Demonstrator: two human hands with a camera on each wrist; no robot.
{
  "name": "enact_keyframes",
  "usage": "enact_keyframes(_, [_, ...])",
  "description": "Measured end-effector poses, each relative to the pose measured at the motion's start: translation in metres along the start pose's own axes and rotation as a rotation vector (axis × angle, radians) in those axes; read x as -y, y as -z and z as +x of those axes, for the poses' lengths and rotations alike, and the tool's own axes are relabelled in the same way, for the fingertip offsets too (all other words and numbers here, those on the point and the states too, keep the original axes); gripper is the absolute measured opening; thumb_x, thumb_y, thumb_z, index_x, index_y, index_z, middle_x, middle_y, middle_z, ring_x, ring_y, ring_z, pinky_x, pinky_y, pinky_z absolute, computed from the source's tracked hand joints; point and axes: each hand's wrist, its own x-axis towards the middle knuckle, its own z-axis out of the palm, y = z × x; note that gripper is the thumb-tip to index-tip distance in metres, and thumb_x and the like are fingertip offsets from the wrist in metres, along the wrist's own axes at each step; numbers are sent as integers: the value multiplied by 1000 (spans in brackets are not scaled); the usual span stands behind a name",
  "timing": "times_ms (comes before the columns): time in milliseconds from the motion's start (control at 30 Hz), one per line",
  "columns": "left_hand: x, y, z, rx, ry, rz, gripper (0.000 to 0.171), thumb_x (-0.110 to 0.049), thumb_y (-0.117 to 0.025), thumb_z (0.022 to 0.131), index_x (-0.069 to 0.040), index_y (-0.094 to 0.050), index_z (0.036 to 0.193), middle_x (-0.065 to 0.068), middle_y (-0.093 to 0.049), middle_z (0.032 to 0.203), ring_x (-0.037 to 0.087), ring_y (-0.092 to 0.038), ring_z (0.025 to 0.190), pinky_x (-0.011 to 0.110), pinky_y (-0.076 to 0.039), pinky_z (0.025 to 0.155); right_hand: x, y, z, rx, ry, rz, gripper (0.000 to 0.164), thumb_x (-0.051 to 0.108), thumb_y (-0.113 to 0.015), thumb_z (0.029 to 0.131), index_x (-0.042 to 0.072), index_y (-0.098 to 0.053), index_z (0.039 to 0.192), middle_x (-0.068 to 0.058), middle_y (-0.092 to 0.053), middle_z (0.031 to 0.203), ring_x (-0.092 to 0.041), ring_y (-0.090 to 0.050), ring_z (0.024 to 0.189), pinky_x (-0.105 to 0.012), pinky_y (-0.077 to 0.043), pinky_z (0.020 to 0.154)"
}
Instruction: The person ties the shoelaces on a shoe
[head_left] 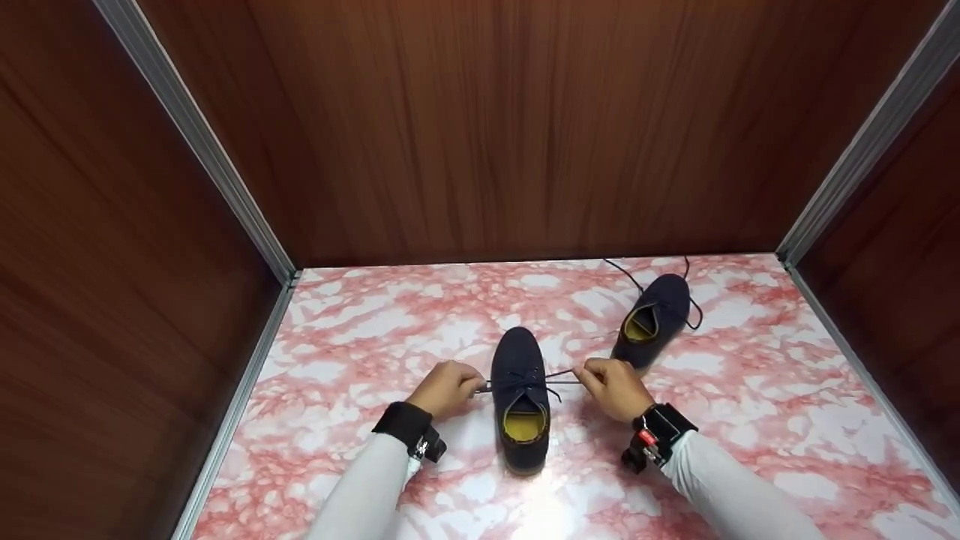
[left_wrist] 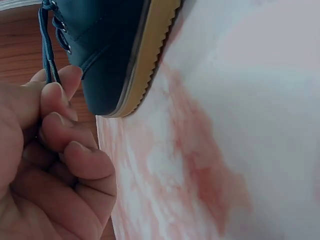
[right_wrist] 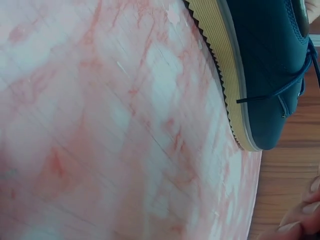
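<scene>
A dark navy lace-up shoe (head_left: 517,352) with a yellow insole sits on the marbled surface, toe pointing away. To its left, my left hand (head_left: 448,390) pinches shoelace (left_wrist: 48,55) between thumb and fingertips; the left wrist view has two strands running into that pinch. On the opposite side my right hand (head_left: 616,388) pinches lace drawn out sideways from the shoe. The laces cross in a knot (head_left: 525,381) over the tongue. One lace end (right_wrist: 265,97) hangs loose down the shoe's right side. In the right wrist view only some fingertips (right_wrist: 295,225) show.
A matching shoe (head_left: 664,300) lies at an angle farther back on the right, its laces spread loose. Brown wood-grain panels (head_left: 480,127) with metal corner strips (head_left: 217,165) enclose the pink-and-white surface (head_left: 360,337) at the back and both sides.
</scene>
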Motion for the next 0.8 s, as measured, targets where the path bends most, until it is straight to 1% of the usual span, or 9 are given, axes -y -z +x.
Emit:
enact_keyframes(67, [3,-3,-1,7,14,-37,26,-15,-64,102,-2,-79,86,-1,-65,71,3,-51,63,18,-43,64,-2,-2,-1,8,-29,24,48,18,-68,102,16,-47,59,13,-38,57,-1,-39,53,-20,-32,56])
enact_keyframes(200, [10,-10,-4,17,56,-113,25,-18,-64,103,-5,-81,90,9,-73,79,3,-54,66,19,-46,66,-6,-6,-4,32,-104,84,46,20,-66,104,15,-51,60,12,-44,59,-1,-42,55,-20,-34,57])
enact_keyframes(267, [14,-15,-5,18,64,-138,25,-19,-64,104,-7,-81,90,8,-73,80,3,-54,67,20,-46,69,-9,-9,-6,46,-142,108,46,21,-65,104,13,-52,61,11,-45,60,-2,-42,56,-20,-35,59])
enact_keyframes(333, [19,-20,-6,10,65,-155,25,-20,-65,103,-8,-82,89,4,-71,76,3,-54,68,20,-46,70,-11,-12,-8,57,-174,127,46,23,-64,105,12,-51,62,10,-43,61,-2,-41,58,-20,-34,61])
enact_keyframes(400, [22,-24,-6,-6,60,-178,24,-19,-66,103,-7,-81,88,3,-70,74,3,-54,68,19,-45,70,-13,-14,-11,62,-188,152,47,23,-63,105,10,-51,62,9,-42,61,-2,-40,58,-19,-33,61])
enact_keyframes(467, [24,-26,-6,-21,52,-197,23,-18,-66,102,-6,-81,88,5,-71,75,3,-54,68,18,-45,70,-15,-15,-12,63,-203,169,47,23,-63,105,9,-51,63,9,-42,61,-3,-41,58,-19,-33,61])
enact_keyframes(567, [25,-26,-5,-26,59,-214,23,-18,-67,102,-7,-82,89,10,-73,77,1,-54,67,18,-45,69,-17,-15,-13,58,-226,191,46,21,-63,105,8,-52,63,8,-45,61,-3,-44,58,-19,-34,61])
enact_keyframes(667, [26,-27,-6,-29,70,-220,22,-19,-67,101,-8,-82,90,9,-75,79,0,-54,67,17,-45,69,-20,-15,-13,58,-258,196,45,22,-62,106,8,-53,64,8,-47,61,-4,-45,58,-20,-36,61])
enact_keyframes(800, [27,-30,-6,-37,92,-243,21,-19,-67,101,-8,-83,92,11,-76,83,0,-55,68,16,-45,69,-24,-15,-13,67,-277,205,45,25,-62,106,7,-54,66,8,-45,61,-5,-43,58,-21,-35,60])
